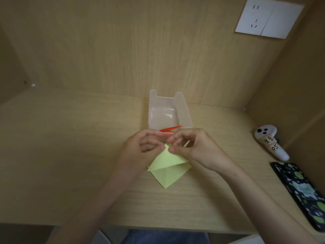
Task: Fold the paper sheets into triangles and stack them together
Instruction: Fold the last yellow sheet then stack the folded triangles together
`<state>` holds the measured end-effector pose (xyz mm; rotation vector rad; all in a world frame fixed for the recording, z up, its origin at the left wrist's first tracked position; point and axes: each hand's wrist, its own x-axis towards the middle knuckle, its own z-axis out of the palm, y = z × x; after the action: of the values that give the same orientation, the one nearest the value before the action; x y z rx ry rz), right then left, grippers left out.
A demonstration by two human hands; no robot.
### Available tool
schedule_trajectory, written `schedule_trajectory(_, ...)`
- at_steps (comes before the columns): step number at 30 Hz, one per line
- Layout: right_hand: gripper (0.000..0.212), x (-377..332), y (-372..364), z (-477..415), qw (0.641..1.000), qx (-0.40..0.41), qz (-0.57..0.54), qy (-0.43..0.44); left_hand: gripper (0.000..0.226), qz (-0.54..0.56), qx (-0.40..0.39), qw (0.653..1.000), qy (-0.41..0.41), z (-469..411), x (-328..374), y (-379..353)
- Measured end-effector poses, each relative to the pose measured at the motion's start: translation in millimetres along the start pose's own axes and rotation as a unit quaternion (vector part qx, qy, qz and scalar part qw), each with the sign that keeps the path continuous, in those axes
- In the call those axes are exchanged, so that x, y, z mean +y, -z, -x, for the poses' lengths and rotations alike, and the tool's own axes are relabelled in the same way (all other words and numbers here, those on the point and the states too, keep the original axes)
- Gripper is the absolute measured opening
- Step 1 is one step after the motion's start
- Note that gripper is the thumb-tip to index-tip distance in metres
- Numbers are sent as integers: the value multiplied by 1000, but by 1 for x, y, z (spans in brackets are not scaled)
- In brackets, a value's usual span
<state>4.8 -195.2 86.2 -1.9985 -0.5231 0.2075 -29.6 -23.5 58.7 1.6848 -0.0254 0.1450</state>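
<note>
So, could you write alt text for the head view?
The left hand and right hand pinch the top corner of a part-folded yellow sheet on a desk. Behind them, orange paper lies by a clear box.

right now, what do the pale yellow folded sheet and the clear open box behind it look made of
The pale yellow folded sheet looks like thin matte paper: it holds sharp creases. The clear open box seems to be frosted translucent plastic: its walls are milky and see-through, with a shiny glint inside.
</note>
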Motion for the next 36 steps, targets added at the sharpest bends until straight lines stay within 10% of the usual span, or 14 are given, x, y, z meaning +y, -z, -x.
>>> schedule_trajectory(13,2,-9,21,-32,999,-6,1,-32,18,91,28,995,19,-5,-14,2)
schedule_trajectory(20,29,-17,47,-67,999,10,-24,-40,13,115,30,991,54,-6,-21,4)
schedule_trajectory(26,18,-13,27,-61,998,-42,-28,-32,59,106,78,991,-5,-13,-7,-4)
schedule_trajectory(36,16,-2,42,-54,996,-40,-76,37,9,154,104,983,-8,-21,3,-16)
